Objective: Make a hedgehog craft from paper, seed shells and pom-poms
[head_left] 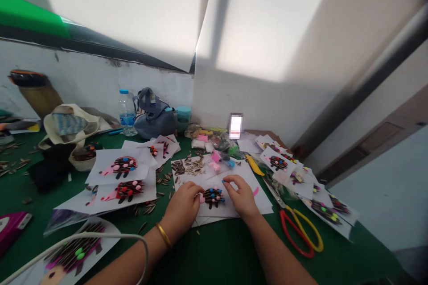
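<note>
A hedgehog figure [214, 196] made of dark seeds, with blue and pink balls on its back, lies on white paper [264, 196] in front of me. My left hand [185, 202] is closed at the figure's left side, by its pink head; whatever its fingers may pinch is hidden. Just right of the figure, my right hand [240, 193] pinches a small blue ball [223, 181] between thumb and forefinger. Behind the hands, sunflower seeds [195, 167] are spread over the paper, beside lumps of pink clay [216, 162] and blue clay [230, 163].
Red-and-yellow scissors [301, 231] lie open on the right, near sheets with finished hedgehogs [323, 211]. More such sheets [122, 167] are on the left. A white cable [100, 234] crosses the lower left. Behind stand a water bottle [127, 115] and a blue bag [155, 120].
</note>
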`<action>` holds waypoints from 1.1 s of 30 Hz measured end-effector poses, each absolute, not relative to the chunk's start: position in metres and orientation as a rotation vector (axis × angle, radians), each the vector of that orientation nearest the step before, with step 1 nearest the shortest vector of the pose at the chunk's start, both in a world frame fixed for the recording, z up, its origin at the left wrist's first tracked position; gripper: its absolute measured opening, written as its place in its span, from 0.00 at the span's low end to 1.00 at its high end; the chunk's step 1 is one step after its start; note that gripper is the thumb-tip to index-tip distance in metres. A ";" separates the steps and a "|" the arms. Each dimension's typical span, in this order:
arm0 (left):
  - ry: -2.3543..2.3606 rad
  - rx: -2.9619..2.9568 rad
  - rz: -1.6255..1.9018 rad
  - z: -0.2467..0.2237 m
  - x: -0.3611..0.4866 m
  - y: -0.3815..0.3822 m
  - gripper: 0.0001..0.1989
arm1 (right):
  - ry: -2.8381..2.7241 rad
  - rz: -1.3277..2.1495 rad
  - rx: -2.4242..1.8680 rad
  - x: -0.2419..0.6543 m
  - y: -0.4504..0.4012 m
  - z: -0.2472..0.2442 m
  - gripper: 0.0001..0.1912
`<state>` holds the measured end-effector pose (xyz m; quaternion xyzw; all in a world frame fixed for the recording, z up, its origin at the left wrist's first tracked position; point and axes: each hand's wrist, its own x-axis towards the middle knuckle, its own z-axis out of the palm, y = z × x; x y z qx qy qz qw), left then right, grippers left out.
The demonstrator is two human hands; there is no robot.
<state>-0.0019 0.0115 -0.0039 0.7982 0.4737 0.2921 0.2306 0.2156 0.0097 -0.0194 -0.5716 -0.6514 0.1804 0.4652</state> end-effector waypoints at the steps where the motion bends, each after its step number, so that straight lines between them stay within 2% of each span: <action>1: 1.323 2.246 0.757 -0.003 -0.001 0.010 0.12 | -1.592 0.447 -1.416 0.216 0.010 -0.020 0.08; 10: 1.425 2.414 0.607 -0.001 0.002 0.003 0.13 | -1.614 0.563 -1.569 0.230 0.015 -0.025 0.08; 17: 1.422 2.394 0.546 -0.009 0.000 0.004 0.25 | -1.635 0.591 -1.581 0.232 0.015 -0.025 0.08; 21: 1.410 2.364 0.542 -0.011 -0.001 0.005 0.27 | -1.597 0.610 -1.503 0.229 0.014 -0.024 0.08; 26: 1.398 2.379 0.547 -0.009 -0.001 0.003 0.26 | -1.702 0.593 -1.428 0.222 0.010 -0.021 0.06; 33: 1.326 2.464 0.541 -0.005 0.000 0.003 0.17 | -1.802 0.462 -1.385 0.214 0.009 -0.021 0.05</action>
